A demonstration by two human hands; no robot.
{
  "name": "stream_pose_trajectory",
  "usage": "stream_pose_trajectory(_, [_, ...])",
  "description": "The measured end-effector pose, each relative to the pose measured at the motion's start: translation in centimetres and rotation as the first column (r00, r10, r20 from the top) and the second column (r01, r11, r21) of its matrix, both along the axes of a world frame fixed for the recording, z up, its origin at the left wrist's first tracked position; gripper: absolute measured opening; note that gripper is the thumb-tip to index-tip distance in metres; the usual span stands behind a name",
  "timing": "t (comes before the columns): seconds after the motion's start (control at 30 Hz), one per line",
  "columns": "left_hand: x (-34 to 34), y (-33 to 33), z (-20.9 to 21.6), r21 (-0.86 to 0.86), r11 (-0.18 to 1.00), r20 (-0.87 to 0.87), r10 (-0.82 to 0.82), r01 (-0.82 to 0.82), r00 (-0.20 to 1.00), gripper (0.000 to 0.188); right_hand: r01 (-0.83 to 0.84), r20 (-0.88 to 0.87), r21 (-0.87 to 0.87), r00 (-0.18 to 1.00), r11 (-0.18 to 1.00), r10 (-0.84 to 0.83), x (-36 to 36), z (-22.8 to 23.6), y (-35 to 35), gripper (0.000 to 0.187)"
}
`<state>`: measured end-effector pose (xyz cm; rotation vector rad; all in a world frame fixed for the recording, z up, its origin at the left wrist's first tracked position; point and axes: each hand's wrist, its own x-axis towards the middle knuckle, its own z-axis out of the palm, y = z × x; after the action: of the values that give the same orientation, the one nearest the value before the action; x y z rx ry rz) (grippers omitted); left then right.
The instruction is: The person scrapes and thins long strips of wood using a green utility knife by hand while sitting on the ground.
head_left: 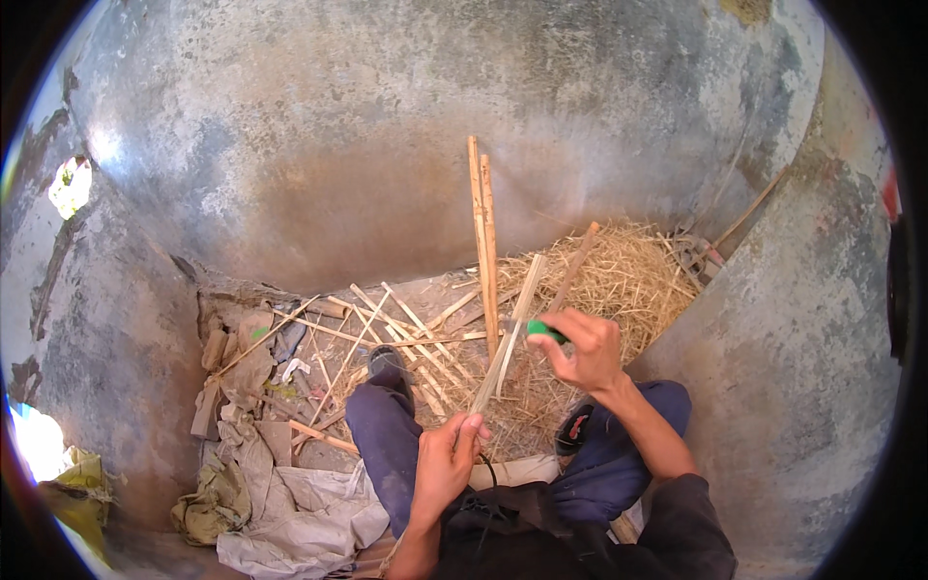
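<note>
My left hand (pixel 448 462) is closed on the lower end of a pale split-wood strip (pixel 493 380), which slants up and away from me over my lap. In my right hand (pixel 588 353) is a green-handled knife (pixel 546 332), its small blade against or very near the strip's upper part. A thinner sliver seems to stand off beside the strip there; whether it is still attached I cannot tell. Beyond my hands, two long peeled sticks (pixel 480 232) lean upright on the wall.
A heap of shavings (pixel 638 275) lies at the wall's foot, with a thicker stick (pixel 577 261) slanting up beside it. Several cut sticks (pixel 425 353) are strewn over the floor ahead. Crumpled sacking (pixel 300 512) lies at my left. Grey walls (pixel 319 145) close in around me.
</note>
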<state>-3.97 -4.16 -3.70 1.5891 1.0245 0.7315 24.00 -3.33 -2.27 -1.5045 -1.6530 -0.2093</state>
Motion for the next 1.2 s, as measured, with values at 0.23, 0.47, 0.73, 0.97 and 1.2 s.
stream_pose_trajectory(0.23, [-1.1,0.1,-0.7,-0.026,0.999,0.006,0.032,-0.032,0.999,0.035,0.010,-0.024,-0.045,1.000,0.999,-0.011,1.2,0.6,2.7,0.030])
stream_pose_trajectory(0.47, [-4.2,-1.6,-2.8,-0.167,0.986,0.018,-0.007,0.010,1.000,0.040,0.490,-0.149,-0.073,0.856,0.869,-0.496,16.5,0.1,6.9,0.038])
stream_pose_trajectory(0.73, [-1.2,0.9,-2.1,-0.018,0.999,0.015,0.026,-0.026,1.000,0.039,-0.020,-0.051,0.051,0.998,0.998,0.023,1.9,-0.8,0.5,0.030])
stream_pose_trajectory(0.97, [1.0,1.3,-0.1,0.059,0.998,-0.032,-0.025,0.026,0.999,0.031,-0.157,-0.052,-0.081,0.987,0.984,0.153,-5.0,-2.5,-3.3,0.025])
stream_pose_trajectory(1.2, [2.2,1.0,0.6,0.152,0.988,-0.024,0.019,-0.015,1.000,0.029,-0.149,-0.021,-0.098,0.989,0.984,0.148,-5.5,-2.4,-3.7,0.026])
